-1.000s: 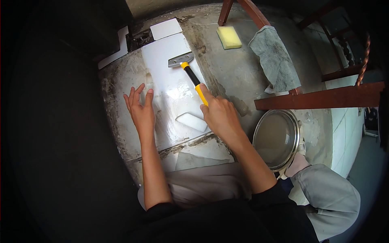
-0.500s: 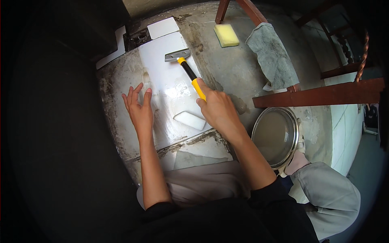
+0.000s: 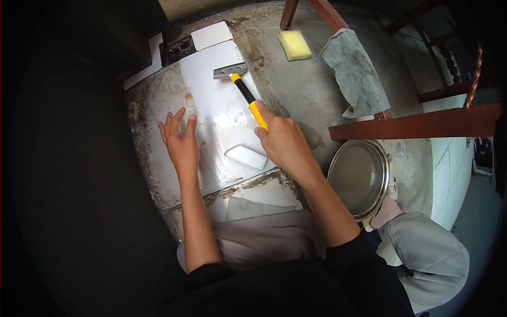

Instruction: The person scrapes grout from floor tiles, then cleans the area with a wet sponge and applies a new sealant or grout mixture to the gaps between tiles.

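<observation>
My right hand [image 3: 284, 141] is wrapped round the yellow and black handle of a scraper [image 3: 244, 91]. The wide metal blade lies at the far part of a wet white floor tile [image 3: 211, 79], whose right side is cleaner than its stained left side. My left hand [image 3: 182, 142] hovers over or rests lightly by the stained side, fingers spread and holding nothing; whether it touches the tile I cannot tell. A white block [image 3: 246, 157], probably an eraser sponge, lies on the tile between my hands, close to my right wrist.
A yellow sponge [image 3: 294, 45] sits on the concrete beyond. A grey cloth [image 3: 355, 71] drapes over a reddish wooden frame [image 3: 417, 124] at right. Below it stands a metal basin [image 3: 353, 177] of murky water. A loose white tile piece [image 3: 212, 36] lies beside a dark hole [image 3: 177, 51].
Hardly anything differs. The whole view has shifted very slightly; the scraper and both hands keep their places on and over the tile.
</observation>
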{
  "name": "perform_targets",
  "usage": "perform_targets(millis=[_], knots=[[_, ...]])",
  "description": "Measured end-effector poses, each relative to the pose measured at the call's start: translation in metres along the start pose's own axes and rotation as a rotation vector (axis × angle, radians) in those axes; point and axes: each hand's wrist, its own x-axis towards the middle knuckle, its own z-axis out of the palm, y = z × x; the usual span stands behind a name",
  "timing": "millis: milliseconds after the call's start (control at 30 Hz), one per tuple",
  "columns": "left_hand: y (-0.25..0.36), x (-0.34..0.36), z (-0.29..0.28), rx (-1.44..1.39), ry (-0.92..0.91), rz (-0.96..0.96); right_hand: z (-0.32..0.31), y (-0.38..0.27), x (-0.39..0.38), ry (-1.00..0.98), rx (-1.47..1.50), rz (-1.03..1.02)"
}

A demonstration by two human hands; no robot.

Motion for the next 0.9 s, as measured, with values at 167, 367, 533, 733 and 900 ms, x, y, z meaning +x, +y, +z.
perform_targets(millis=[167, 367, 533, 733, 900], knots=[[-0.004, -0.001, -0.003, 0.028, -0.005, -0.013, 0.009, 0.004, -0.009, 0.075, -0.054, -0.094], [0.002, 0.0, -0.001, 0.006, -0.007, 0.006, 0.006, 0.002, 0.008, 0.058, -0.047, -0.051], [-0.001, 0.002, -0.004, -0.013, 0.001, -0.013, 0.011, 0.0, 0.0, 0.04, -0.039, -0.07], [-0.003, 0.001, -0.003, -0.016, 0.005, -0.02, 0.016, -0.006, 0.004, 0.038, -0.076, -0.054], [-0.005, 0.002, -0.006, -0.01, 0.012, -0.016, 0.022, -0.006, -0.006, 0.08, -0.163, -0.07]])
